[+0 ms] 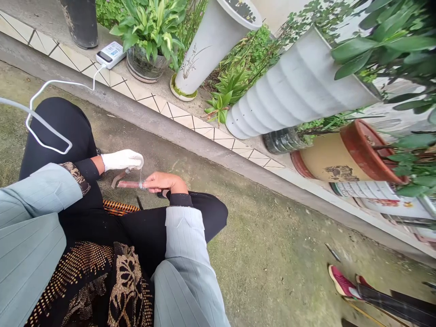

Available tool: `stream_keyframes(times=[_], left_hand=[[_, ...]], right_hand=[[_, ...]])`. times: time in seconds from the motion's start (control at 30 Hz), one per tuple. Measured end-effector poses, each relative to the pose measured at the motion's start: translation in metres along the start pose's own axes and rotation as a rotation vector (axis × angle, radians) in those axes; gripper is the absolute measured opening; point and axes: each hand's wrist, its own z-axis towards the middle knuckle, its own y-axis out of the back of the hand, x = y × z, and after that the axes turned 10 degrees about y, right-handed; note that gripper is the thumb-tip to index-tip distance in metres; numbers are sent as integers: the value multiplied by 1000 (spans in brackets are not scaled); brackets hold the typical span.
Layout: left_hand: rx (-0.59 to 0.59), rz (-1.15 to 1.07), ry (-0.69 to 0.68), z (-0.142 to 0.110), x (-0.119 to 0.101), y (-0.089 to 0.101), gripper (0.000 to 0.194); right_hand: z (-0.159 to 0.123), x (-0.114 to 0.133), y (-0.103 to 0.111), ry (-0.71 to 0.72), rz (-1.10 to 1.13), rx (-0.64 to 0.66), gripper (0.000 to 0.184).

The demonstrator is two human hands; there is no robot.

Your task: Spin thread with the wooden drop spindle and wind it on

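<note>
My left hand, in a white glove, is closed and pinches a thin white thread that runs down to a reddish wooden handle. My right hand, bare, grips that handle near the spot where white thread is wound around it. A bent metal tool head sits at the handle's far end, close under the glove. Both hands rest above my black trousers, and the hidden part of the handle lies under my right fingers.
An orange-and-black woven object lies in my lap. A white power bank with a white cable and bent white wire is at upper left. Potted plants, tilted white planters and a terracotta pot line a tiled ledge. Another person's pink shoe is at lower right.
</note>
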Motion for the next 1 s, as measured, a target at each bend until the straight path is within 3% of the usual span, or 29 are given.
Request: stream_keyframes(times=[0.1, 0.17, 0.27, 0.37, 0.47, 0.57, 0.67, 0.8, 0.87, 0.93, 1.0], left_hand=[[-29, 0, 14, 2, 1, -2, 34], [-31, -42, 20, 4, 2, -4, 35], [41, -110, 64, 6, 5, -7, 38], [155, -92, 110, 5, 5, -12, 38], [234, -35, 101, 0, -1, -18, 35], [195, -10, 66, -3, -10, -17, 34], [62, 2, 29, -5, -16, -9, 35], [-36, 102, -1, -5, -17, -1, 33], [-41, 113, -3, -4, -15, -1, 32], [-40, 66, -17, -2, -11, -3, 32], [-6, -14, -24, 1, -5, -5, 34]], right_hand=[[-5, 4, -1, 170, 76, -104, 47], [-8, 4, 1, 304, 147, -329, 46], [-5, 3, 5, 445, 267, -769, 46], [4, -2, 11, 442, 340, -1098, 46], [9, -8, 18, 235, 205, -1277, 44], [6, -13, 23, -99, -124, -1168, 40], [1, -14, 21, -278, -260, -818, 42], [-4, -5, 9, -113, -85, -258, 45], [-7, 1, 3, 25, -3, -107, 45], [-9, 6, 0, 175, 64, -155, 44], [-11, 8, 1, 338, 151, -409, 44]])
